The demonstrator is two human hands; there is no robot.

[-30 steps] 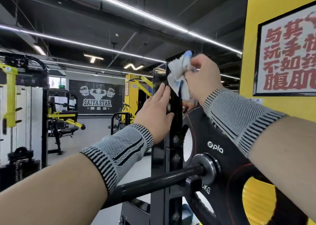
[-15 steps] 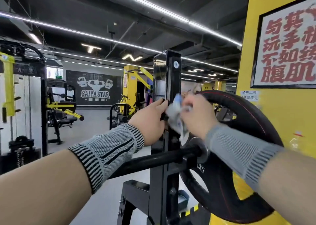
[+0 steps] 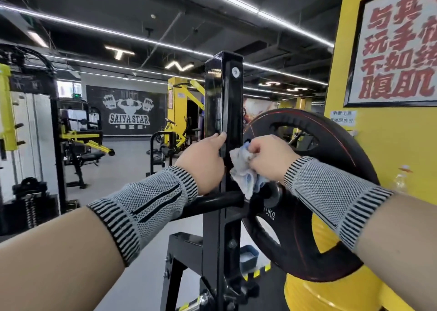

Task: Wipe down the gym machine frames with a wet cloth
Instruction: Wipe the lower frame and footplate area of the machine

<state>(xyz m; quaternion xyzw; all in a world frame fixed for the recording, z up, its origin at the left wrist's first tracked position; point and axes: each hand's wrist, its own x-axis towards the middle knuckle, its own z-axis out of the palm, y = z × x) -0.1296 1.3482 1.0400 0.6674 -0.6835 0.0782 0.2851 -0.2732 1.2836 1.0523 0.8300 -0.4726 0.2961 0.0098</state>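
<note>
A single head-worn wide-angle camera looked forward and slightly down, very close to a black upright post at 12 o'clock. Both forearms reached in from 7 and 5 o'clock. The gym floor stretched away toward 10 o'clock; a yellow wall filled 3 o'clock.

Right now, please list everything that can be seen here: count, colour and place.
post: 1, black, centre, upright
plate: 1, black, right of post, marked 10KG
bar: 1, black, crosses post
cloth: 1, white-blue, against post
bin: 1, blue, floor behind post
bottle: 1, clear, far right
poster: 1, red text, yellow wall
left hand: flat on post
right hand: grips cloth
</note>
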